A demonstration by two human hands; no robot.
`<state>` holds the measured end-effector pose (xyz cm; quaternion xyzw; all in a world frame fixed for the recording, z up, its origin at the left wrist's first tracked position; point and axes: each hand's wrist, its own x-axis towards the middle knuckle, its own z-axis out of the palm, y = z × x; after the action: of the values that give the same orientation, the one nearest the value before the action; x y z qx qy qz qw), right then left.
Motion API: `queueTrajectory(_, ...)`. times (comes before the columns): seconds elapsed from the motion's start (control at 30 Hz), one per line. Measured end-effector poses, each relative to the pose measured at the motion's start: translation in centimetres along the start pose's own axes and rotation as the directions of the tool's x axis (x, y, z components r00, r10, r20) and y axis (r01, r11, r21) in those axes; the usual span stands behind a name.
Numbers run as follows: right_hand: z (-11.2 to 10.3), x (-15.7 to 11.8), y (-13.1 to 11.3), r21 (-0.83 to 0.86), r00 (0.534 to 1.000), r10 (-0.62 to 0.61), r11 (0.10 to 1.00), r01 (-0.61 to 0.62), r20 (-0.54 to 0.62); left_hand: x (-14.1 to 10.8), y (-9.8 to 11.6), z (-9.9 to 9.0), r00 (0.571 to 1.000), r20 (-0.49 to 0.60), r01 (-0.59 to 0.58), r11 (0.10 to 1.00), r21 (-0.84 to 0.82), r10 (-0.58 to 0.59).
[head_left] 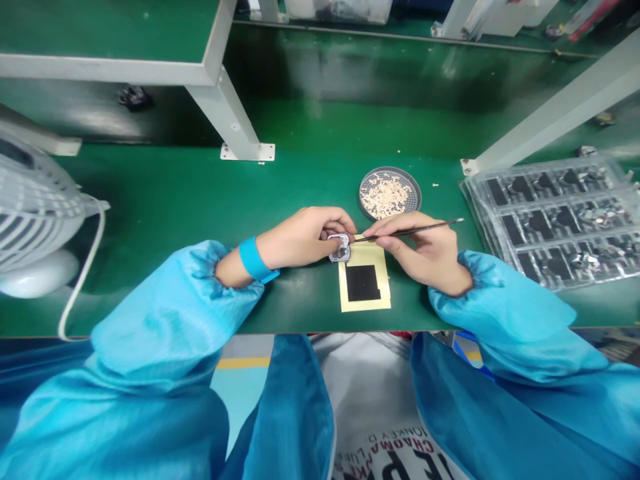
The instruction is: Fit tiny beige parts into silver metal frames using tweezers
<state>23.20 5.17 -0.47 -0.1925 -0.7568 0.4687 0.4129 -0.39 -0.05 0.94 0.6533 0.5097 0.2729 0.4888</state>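
Observation:
Between the thumb and fingers of my left hand is a small whitish frame-like part with a grey inside. My right hand pinches a thin dark rod-shaped tool, like tweezers or a pick. Its left end reaches the edge of the small part, and its pale end points right. Below the part lies a yellow sheet with a black rectangular piece on it. Just beyond my right hand stands a round grey dish full of tiny cream-coloured pieces.
Stacked clear trays with dark and metallic parts lie at the right. A white fan and its cable are at the left. Metal shelf legs rise from the green bench. A few loose tiny pieces lie near the dish.

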Motion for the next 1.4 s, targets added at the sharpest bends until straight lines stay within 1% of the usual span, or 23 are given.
queueTrajectory(0.07, 0.1, 0.0, -0.1, -0.061, 0.999, -0.03, 0.998, 0.033, 0.042, 0.0, 0.0, 0.1, 1.0, -0.017, 0.006, 1.0, -0.006, -0.006)
queueTrajectory(0.2, 0.1, -0.1, -0.1, -0.119, 0.997, -0.028, 0.992, 0.037, 0.074, 0.0, 0.0, 0.2, 0.999, -0.03, 0.014, 1.0, -0.011, -0.015)
queueTrajectory(0.47, 0.1, -0.1, 0.0, -0.104, 0.996, -0.002, 0.994, 0.011, 0.088, 0.1, -0.4, 0.4, 0.997, -0.069, -0.033, 0.999, -0.013, 0.032)
queueTrajectory(0.67, 0.2, -0.1, 0.1, -0.12, 0.995, -0.006, 0.993, 0.018, 0.099, 0.1, -0.6, 0.6, 0.996, -0.073, -0.043, 0.999, -0.01, 0.042)
queueTrajectory(0.8, 0.2, 0.0, 0.0, -0.155, 0.993, -0.023, 0.987, 0.041, 0.114, 0.1, -0.3, 0.5, 0.997, -0.067, -0.031, 1.0, 0.005, 0.031)
queueTrajectory(0.93, 0.0, 0.0, -0.2, -0.162, 0.993, -0.07, 0.983, 0.085, 0.093, 0.0, 0.1, 0.2, 0.999, -0.046, -0.009, 1.0, 0.028, 0.011)
queueTrajectory(1.17, -0.2, 0.0, 0.3, -0.182, 0.983, -0.028, 0.981, 0.061, 0.179, -0.3, 0.5, -0.4, 0.999, 0.036, -0.032, 0.994, 0.105, 0.029)
queueTrajectory(1.4, -0.2, 0.3, 0.0, -0.152, 0.979, -0.043, 0.986, 0.074, 0.2, -0.2, 0.4, -0.4, 0.999, 0.041, -0.032, 0.988, 0.152, 0.026)
